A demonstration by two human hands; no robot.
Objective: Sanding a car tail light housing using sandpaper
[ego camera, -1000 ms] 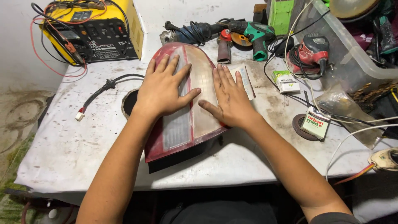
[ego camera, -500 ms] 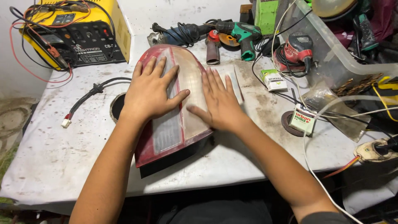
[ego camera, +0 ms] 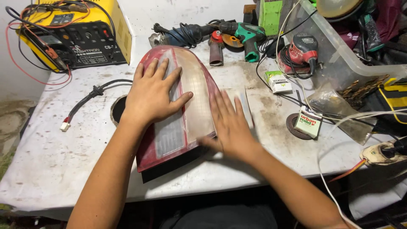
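Observation:
A red and clear car tail light lens (ego camera: 193, 85) lies face up in the middle of a dirty white workbench (ego camera: 55, 157). My left hand (ego camera: 152, 93) rests flat on its upper left part, fingers spread. My right hand (ego camera: 229, 125) lies flat at the lens's lower right edge, blurred with motion, its thumb on the lens and its fingers over a grey sheet (ego camera: 245, 104) beside it. Neither hand grips anything.
A yellow battery charger (ego camera: 72, 34) with red and black leads stands at the back left. Power tools (ego camera: 212, 34) lie along the back. A clear plastic bin (ego camera: 352, 46), a red sander (ego camera: 303, 48), small cartons (ego camera: 277, 81) and cables crowd the right. A round hole (ego camera: 118, 109) and a black cable (ego camera: 91, 95) sit left.
My right hand has slid down and to the right across the lens toward its lower right edge. The left hand stays pressed on the lens.

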